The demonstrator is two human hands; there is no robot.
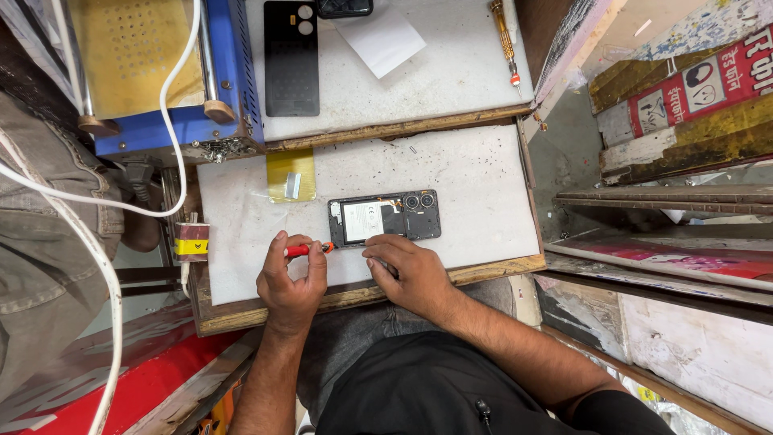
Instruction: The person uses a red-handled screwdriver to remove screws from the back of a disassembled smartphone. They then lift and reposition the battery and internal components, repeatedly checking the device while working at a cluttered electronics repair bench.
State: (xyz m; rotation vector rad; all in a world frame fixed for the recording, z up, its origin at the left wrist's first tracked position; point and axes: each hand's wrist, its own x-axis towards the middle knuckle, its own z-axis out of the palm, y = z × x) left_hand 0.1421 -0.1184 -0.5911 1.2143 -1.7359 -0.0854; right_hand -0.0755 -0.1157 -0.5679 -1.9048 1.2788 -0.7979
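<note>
White table (pixel 483 201), wood-edged. Left to right: blue machine (pixel 173 72); yellow tape piece (pixel 291 174); left hand (pixel 290 278), grip closed on red-handled screwdriver (pixel 306 250) (tip at phone's left end); opened phone (pixel 384 217), back removed, mid-table; right hand (pixel 407 274), fingers pressing phone's lower edge, holding nothing.

Red screwdriver (pixel 306 250) shaft mostly hidden inside left hand (pixel 290 282), tip too small to resolve, blue machine (pixel 217 113) cropped by top edge

Count: 1 opened phone (pixel 385 217), 1 back cover (pixel 291 58), 2 screwdrivers (pixel 307 250) (pixel 505 42), 2 hands (pixel 291 280) (pixel 411 272), 1 yellow film (pixel 291 174).
</note>
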